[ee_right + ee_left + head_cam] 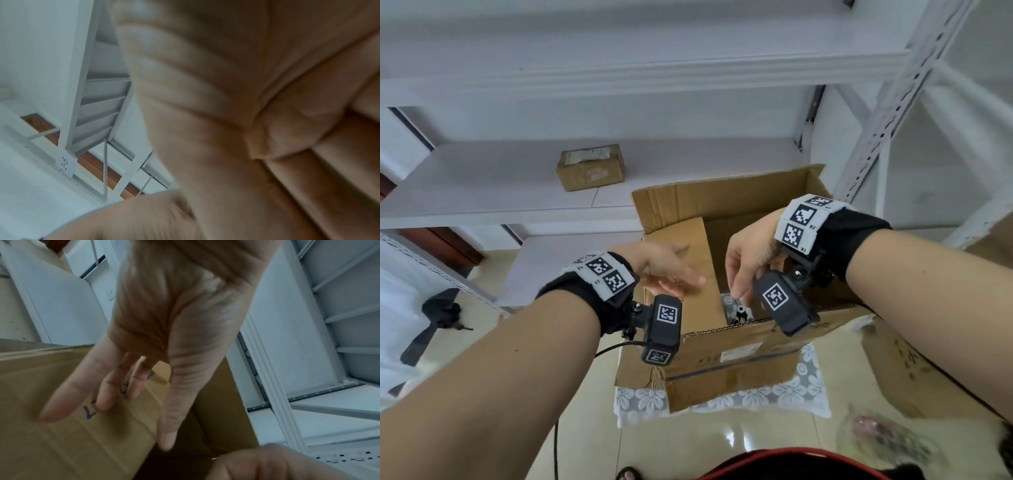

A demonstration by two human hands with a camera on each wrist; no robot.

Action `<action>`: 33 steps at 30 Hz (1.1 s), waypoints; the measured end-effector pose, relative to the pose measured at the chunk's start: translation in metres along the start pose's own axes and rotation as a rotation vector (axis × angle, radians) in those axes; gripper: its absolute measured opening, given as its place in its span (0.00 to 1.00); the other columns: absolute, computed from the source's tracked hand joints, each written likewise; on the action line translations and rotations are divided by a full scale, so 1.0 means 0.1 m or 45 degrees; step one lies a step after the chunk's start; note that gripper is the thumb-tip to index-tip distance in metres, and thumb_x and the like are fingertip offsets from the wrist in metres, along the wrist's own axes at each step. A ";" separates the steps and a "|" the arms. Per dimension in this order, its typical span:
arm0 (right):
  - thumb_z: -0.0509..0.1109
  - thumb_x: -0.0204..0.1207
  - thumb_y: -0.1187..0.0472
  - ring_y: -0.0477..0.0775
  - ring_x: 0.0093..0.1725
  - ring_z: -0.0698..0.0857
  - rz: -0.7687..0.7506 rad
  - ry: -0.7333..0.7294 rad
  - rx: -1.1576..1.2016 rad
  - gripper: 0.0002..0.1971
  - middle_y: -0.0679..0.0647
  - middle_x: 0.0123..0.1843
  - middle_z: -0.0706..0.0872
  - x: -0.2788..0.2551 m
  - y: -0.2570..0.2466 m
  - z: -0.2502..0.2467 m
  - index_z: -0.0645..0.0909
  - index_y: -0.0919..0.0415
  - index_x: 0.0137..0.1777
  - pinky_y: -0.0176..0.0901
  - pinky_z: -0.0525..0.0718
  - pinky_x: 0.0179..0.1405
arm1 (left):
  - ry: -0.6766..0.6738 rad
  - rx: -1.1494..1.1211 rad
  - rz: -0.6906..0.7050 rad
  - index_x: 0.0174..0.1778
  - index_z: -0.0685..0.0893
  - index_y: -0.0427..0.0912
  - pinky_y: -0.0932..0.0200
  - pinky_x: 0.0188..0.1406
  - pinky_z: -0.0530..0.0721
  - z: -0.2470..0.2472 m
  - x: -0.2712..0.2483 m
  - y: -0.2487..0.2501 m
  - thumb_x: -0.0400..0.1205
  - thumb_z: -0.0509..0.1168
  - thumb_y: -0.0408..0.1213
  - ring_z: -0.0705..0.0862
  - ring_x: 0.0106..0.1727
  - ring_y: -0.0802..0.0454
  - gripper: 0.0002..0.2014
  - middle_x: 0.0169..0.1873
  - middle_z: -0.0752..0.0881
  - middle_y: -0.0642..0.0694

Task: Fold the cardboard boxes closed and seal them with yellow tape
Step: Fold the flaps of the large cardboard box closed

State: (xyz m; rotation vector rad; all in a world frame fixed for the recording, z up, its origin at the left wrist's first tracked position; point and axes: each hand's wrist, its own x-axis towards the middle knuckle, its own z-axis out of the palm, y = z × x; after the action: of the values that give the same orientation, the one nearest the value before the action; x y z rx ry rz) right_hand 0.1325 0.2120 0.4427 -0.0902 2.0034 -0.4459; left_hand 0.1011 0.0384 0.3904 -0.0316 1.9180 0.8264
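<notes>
A large brown cardboard box (739, 356) stands open on a lace cloth (756, 399) on the floor. Its far flap (722, 200) stands up, and its left flap (697, 246) leans in over the opening. My left hand (686, 277) reaches over that left flap with straight fingers; in the left wrist view the left hand (111, 418) hovers at the flap (61, 443), and contact is unclear. My right hand (748, 284) hangs over the opening with fingers pointing down, holding nothing. Blurred, the right hand (267, 146) fills the right wrist view. Something white with black print (739, 313) lies inside.
White metal shelving (517, 192) rises behind the box, with a small sealed box (590, 168) on one shelf. A slotted upright post (887, 113) stands at the right. Another cardboard box (907, 370) sits on the floor to the right. A dark cloth (438, 318) lies at left.
</notes>
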 end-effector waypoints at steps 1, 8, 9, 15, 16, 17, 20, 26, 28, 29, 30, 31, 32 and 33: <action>0.77 0.72 0.58 0.53 0.34 0.87 -0.001 0.000 0.009 0.22 0.63 0.48 0.88 -0.02 0.04 0.00 0.81 0.71 0.62 0.40 0.86 0.31 | -0.074 0.063 -0.022 0.86 0.45 0.57 0.35 0.69 0.79 0.01 0.01 0.02 0.73 0.79 0.37 0.86 0.59 0.38 0.55 0.70 0.78 0.36; 0.79 0.69 0.53 0.56 0.42 0.87 0.085 -0.004 -0.089 0.24 0.62 0.50 0.90 -0.20 0.33 -0.05 0.82 0.66 0.61 0.41 0.87 0.33 | -0.368 0.485 -0.098 0.86 0.51 0.55 0.41 0.69 0.80 -0.01 -0.08 0.41 0.68 0.79 0.54 0.81 0.62 0.45 0.55 0.83 0.61 0.42; 0.79 0.68 0.53 0.57 0.43 0.88 0.105 -0.011 -0.086 0.25 0.63 0.51 0.90 -0.22 0.37 -0.06 0.82 0.66 0.61 0.42 0.87 0.33 | -0.375 0.507 -0.087 0.86 0.52 0.55 0.41 0.69 0.80 0.00 -0.10 0.52 0.69 0.77 0.55 0.81 0.63 0.44 0.54 0.82 0.63 0.41; 0.78 0.70 0.53 0.58 0.44 0.90 0.113 0.046 -0.036 0.20 0.63 0.52 0.90 -0.33 0.64 -0.09 0.83 0.64 0.58 0.48 0.88 0.45 | -0.313 0.520 0.058 0.85 0.55 0.55 0.40 0.57 0.87 0.19 -0.31 1.26 0.70 0.72 0.61 0.79 0.69 0.36 0.50 0.81 0.66 0.37; 0.78 0.71 0.53 0.59 0.46 0.90 0.101 0.081 -0.013 0.19 0.62 0.51 0.91 -0.36 0.70 -0.10 0.84 0.63 0.57 0.51 0.89 0.49 | -0.295 0.482 0.086 0.85 0.55 0.56 0.41 0.50 0.90 0.24 -0.33 1.34 0.70 0.72 0.61 0.80 0.68 0.35 0.49 0.80 0.66 0.37; 0.77 0.72 0.54 0.60 0.47 0.91 0.080 0.137 0.032 0.16 0.62 0.49 0.91 -0.40 0.77 -0.12 0.84 0.63 0.55 0.53 0.88 0.51 | -0.304 0.434 0.098 0.85 0.55 0.57 0.41 0.44 0.90 0.30 -0.33 1.40 0.71 0.71 0.61 0.80 0.68 0.34 0.48 0.80 0.67 0.37; 0.76 0.73 0.58 0.55 0.34 0.90 -0.020 0.491 0.176 0.08 0.57 0.35 0.90 -0.52 1.00 -0.21 0.84 0.64 0.44 0.50 0.90 0.43 | -0.422 0.389 0.114 0.84 0.58 0.59 0.43 0.40 0.89 0.57 -0.27 1.49 0.75 0.70 0.59 0.80 0.68 0.33 0.43 0.79 0.68 0.37; 0.78 0.70 0.54 0.49 0.27 0.77 0.107 0.931 0.116 0.16 0.54 0.32 0.80 -0.61 1.44 -0.35 0.80 0.66 0.45 0.37 0.76 0.26 | -0.456 0.462 0.070 0.83 0.62 0.44 0.51 0.27 0.88 1.03 -0.14 1.56 0.89 0.56 0.39 0.80 0.67 0.28 0.25 0.70 0.78 0.34; 0.77 0.72 0.55 0.51 0.28 0.82 0.155 0.871 0.168 0.17 0.57 0.36 0.83 -0.59 1.53 -0.38 0.78 0.69 0.49 0.38 0.80 0.25 | -0.494 0.507 0.090 0.74 0.75 0.42 0.50 0.30 0.89 1.10 -0.16 1.59 0.90 0.55 0.38 0.81 0.66 0.28 0.17 0.66 0.82 0.35; 0.76 0.73 0.56 0.52 0.29 0.85 0.157 0.834 0.199 0.16 0.59 0.37 0.85 -0.58 1.55 -0.38 0.78 0.69 0.49 0.40 0.83 0.26 | -0.525 0.545 0.092 0.69 0.79 0.41 0.50 0.36 0.90 1.13 -0.17 1.59 0.90 0.55 0.38 0.82 0.65 0.29 0.14 0.65 0.83 0.36; 0.75 0.74 0.57 0.53 0.31 0.87 0.151 0.798 0.228 0.15 0.60 0.38 0.86 -0.55 1.57 -0.37 0.79 0.69 0.49 0.42 0.86 0.28 | -0.546 0.581 0.088 0.65 0.82 0.41 0.52 0.39 0.88 1.17 -0.18 1.59 0.90 0.55 0.39 0.84 0.64 0.31 0.14 0.65 0.84 0.37; 0.75 0.75 0.57 0.55 0.34 0.89 0.135 0.772 0.253 0.14 0.60 0.40 0.87 -0.52 1.58 -0.37 0.79 0.69 0.50 0.45 0.89 0.34 | -0.554 0.608 0.077 0.64 0.83 0.40 0.55 0.39 0.86 1.21 -0.19 1.58 0.90 0.56 0.40 0.85 0.61 0.34 0.14 0.65 0.85 0.38; 0.74 0.75 0.58 0.57 0.39 0.90 0.117 0.759 0.272 0.14 0.61 0.43 0.88 -0.49 1.60 -0.35 0.79 0.70 0.50 0.50 0.90 0.42 | -0.556 0.626 0.060 0.63 0.83 0.40 0.59 0.34 0.85 1.24 -0.18 1.57 0.90 0.56 0.41 0.86 0.58 0.38 0.14 0.65 0.85 0.39; 0.74 0.75 0.59 0.60 0.44 0.91 0.099 0.756 0.277 0.14 0.63 0.45 0.89 -0.45 1.60 -0.34 0.79 0.71 0.51 0.55 0.90 0.48 | -0.554 0.628 0.038 0.64 0.82 0.39 0.61 0.30 0.85 1.26 -0.16 1.55 0.90 0.56 0.41 0.86 0.56 0.40 0.14 0.65 0.85 0.39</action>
State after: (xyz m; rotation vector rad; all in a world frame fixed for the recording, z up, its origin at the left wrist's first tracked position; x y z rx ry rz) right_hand 0.1440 0.3813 0.4386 0.2863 2.5080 -0.6964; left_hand 0.1517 0.2222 0.4524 0.4422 1.6560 0.3222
